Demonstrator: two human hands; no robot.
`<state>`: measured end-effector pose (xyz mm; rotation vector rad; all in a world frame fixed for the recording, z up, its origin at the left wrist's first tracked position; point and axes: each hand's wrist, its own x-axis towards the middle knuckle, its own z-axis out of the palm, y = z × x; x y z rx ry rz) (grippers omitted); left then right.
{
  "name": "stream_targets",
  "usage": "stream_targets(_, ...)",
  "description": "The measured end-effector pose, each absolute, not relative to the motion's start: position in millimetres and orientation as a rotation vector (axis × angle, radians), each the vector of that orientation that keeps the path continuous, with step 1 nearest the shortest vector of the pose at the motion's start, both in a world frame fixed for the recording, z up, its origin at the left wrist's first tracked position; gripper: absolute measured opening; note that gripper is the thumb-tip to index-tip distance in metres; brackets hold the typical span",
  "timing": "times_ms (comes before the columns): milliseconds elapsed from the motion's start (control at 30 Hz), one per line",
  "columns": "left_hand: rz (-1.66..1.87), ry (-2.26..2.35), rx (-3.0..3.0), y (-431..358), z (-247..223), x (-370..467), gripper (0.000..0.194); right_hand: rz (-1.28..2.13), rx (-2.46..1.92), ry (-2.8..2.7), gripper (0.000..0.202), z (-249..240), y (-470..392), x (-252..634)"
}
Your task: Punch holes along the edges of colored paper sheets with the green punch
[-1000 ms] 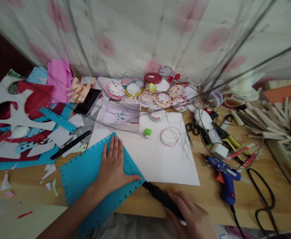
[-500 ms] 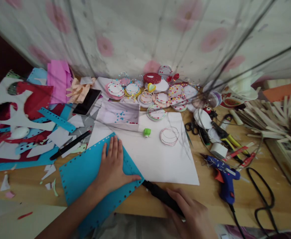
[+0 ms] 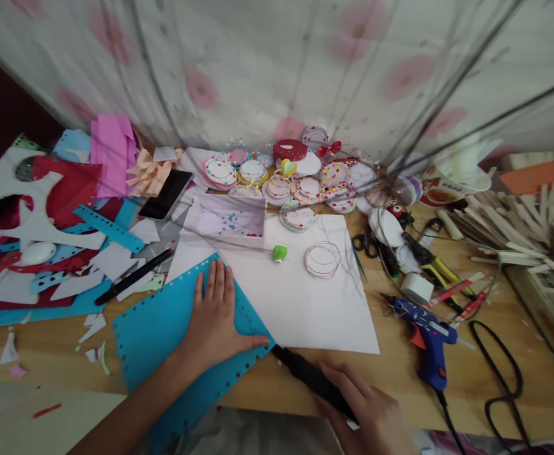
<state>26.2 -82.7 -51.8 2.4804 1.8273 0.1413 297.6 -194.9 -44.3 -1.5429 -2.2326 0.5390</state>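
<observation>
A blue sheet [image 3: 163,341] with small holes along its edges lies at the table's front, partly over white paper [image 3: 315,309]. My left hand [image 3: 215,316] rests flat on it, fingers stretched up and thumb out toward the sheet's right corner. In my right hand [image 3: 367,404] is a black-handled tool [image 3: 312,376], its tip at that same corner. Whether the tip grips the sheet's edge is too small to tell. On the white paper are a small green object [image 3: 279,253] and a thin wire ring [image 3: 322,260].
Paper scraps [image 3: 68,234], a phone [image 3: 166,194] and a black pen [image 3: 135,276] lie left. Decorated discs [image 3: 308,188] and a shallow box [image 3: 229,221] stand behind. Right are a blue glue gun [image 3: 431,347], pliers [image 3: 436,268] and wooden sticks [image 3: 533,221].
My right hand and the black tool have shifted very slightly right and down. My left hand and the blue sheet look the same.
</observation>
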Motion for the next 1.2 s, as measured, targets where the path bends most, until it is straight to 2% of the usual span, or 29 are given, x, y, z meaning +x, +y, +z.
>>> stream_targets(133, 0.134, 1.817, 2.47, -81.6, -51.1, 27.2, 0.146, 0.56, -1.553, -2.206, 0.027, -47.6, -196.6, 296.2)
stream_targets(900, 0.133, 1.802, 2.48, -82.6, -51.9, 26.6, 0.145, 0.558, -1.553, -2.232, 0.027, -45.6, -195.5, 299.1)
stream_targets(1200, 0.102, 1.804, 2.476, -80.6, -49.9, 27.9, 0.144, 0.458, -1.523, -2.257, 0.026, -43.9, -195.2, 301.9)
